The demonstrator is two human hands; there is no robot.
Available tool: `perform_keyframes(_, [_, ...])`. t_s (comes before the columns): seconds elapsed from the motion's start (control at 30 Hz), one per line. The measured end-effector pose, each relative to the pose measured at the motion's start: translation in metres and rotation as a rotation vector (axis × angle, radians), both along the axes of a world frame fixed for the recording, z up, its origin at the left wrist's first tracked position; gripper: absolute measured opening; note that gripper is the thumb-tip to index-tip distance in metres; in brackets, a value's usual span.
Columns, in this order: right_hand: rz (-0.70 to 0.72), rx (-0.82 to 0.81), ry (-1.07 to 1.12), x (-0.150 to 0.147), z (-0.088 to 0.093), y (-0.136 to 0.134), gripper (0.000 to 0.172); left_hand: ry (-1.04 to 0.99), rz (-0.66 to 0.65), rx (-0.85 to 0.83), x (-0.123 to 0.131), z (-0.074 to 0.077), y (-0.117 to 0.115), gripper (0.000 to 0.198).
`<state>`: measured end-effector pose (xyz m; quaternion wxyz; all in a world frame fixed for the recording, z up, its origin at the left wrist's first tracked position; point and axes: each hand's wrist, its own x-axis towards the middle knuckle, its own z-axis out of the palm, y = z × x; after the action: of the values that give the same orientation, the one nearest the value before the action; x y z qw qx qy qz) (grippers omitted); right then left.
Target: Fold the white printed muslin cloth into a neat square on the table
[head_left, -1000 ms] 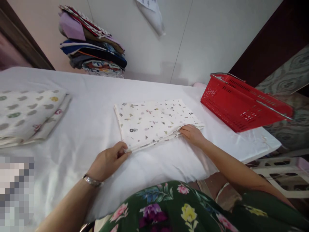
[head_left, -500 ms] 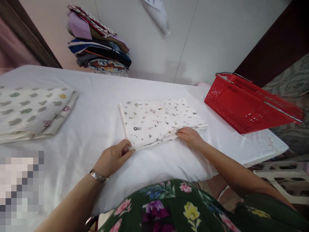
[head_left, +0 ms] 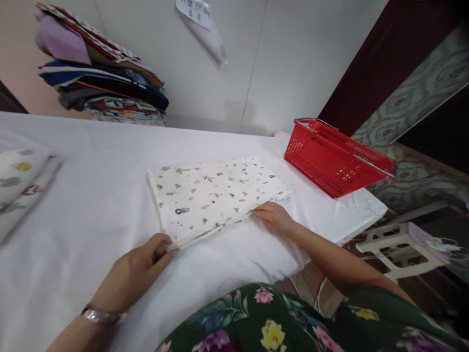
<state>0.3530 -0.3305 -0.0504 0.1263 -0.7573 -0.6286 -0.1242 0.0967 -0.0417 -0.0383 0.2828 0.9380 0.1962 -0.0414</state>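
Left hand (head_left: 136,268), right hand (head_left: 274,218) on thin layered cloth (head_left: 216,193); rectangular

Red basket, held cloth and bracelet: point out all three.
Red basket (head_left: 328,159): head view, on its long side wall.
Held cloth (head_left: 218,198): head view, on the middle of its printed top face.
Bracelet (head_left: 103,317): head view, on its band.

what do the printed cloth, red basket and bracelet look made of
Printed cloth: fabric, probably cotton, matte, from its soft, layered folds.
Red basket: likely moulded plastic with a slight sheen, judging by its rigid, slotted form.
Bracelet: apparently polished silvery metal, given its bright highlights.
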Motion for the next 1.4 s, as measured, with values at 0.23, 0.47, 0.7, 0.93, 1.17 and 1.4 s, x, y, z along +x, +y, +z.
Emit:
perform_keyframes(0.23, [-0.522,0.241,0.252,0.056,0.004,-0.056,0.020,-0.007,-0.002,0.008,0.001,-0.005,0.003,0.028])
perform_keyframes(0.47, [-1.027,0.190,0.584,0.108,0.002,-0.082,0.037,-0.009,0.005,-0.002,0.001,-0.009,0.005,0.029])
perform_keyframes(0.7, [-1.054,0.095,0.678,0.124,0.009,-0.067,0.028,0.019,0.040,-0.008,0.001,-0.009,0.004,0.029])
perform_keyframes(0.93, [-1.056,0.041,0.611,0.122,0.021,-0.066,0.030,0.058,0.030,0.006,0.001,-0.013,0.007,0.031])
perform_keyframes(1.17, [-1.033,0.049,0.541,0.121,0.032,-0.062,0.034,0.074,0.024,0.005,0.003,-0.012,0.006,0.033])
perform_keyframes(1.4, [-1.066,0.014,0.666,0.126,0.017,-0.063,0.035,0.056,0.019,-0.013,0.000,-0.014,0.007,0.033])
